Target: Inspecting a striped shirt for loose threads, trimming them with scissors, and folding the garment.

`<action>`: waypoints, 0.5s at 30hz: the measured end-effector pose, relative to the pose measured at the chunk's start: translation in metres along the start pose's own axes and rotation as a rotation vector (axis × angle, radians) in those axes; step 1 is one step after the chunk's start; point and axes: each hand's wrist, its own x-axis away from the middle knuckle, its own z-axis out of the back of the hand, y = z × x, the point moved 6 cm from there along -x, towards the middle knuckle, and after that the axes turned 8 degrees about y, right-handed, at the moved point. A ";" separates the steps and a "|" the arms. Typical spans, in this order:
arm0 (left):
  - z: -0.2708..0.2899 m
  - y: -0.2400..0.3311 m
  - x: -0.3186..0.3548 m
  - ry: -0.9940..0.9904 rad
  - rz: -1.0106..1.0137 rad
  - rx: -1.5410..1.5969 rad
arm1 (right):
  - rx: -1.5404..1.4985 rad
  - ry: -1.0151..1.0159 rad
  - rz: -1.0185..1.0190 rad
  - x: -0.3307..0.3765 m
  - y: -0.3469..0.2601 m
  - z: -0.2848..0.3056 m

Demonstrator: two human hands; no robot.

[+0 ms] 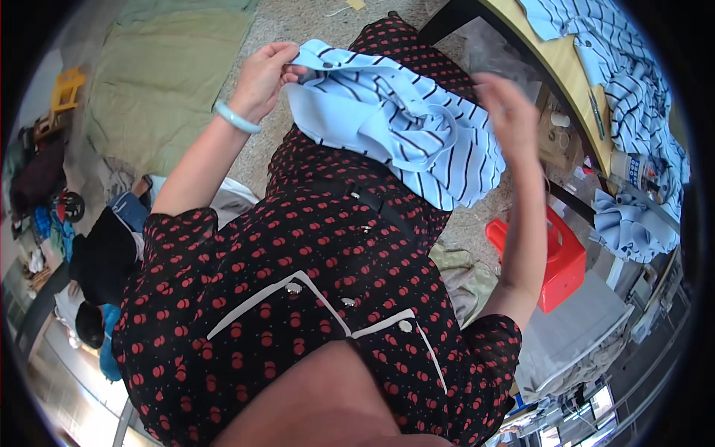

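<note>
- Grey speckled floor fills the far part of the view, with a green cloth spread on it at far left.
- I see my left hand raised, fingers pinched on a corner of the striped cloth; a pale green bangle sits on that wrist.
- Striped cloth is light blue with dark stripes, bunched up and hanging over my lap, against the black dress with red spots.
- My right hand is blurred, just beside the cloth's right edge; fingers look loosely spread, but I cannot tell whether they touch or grip the cloth.
- Wooden table curves along the far right, with more of the same striped fabric piled on it, well apart from my hands.
- Red plastic stool stands on the floor at right, below my right forearm.
- Another person in dark clothes is low at the left, near the floor.
- Yellow stool at the far left edge.
</note>
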 end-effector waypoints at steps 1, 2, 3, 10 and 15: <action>0.001 -0.003 0.002 0.000 0.007 -0.002 | -0.120 -0.161 0.007 0.011 -0.018 -0.025; 0.005 -0.004 0.002 0.044 -0.002 0.032 | -0.125 -0.326 -0.021 0.021 -0.034 -0.045; 0.007 -0.004 0.000 0.079 -0.012 0.067 | -0.124 -0.484 -0.050 0.032 -0.048 -0.057; 0.022 -0.058 -0.006 0.119 0.383 0.398 | 0.085 -0.506 0.148 0.078 -0.081 -0.074; 0.006 -0.058 0.004 -0.070 0.526 0.576 | 0.154 -0.343 0.228 0.057 -0.076 -0.072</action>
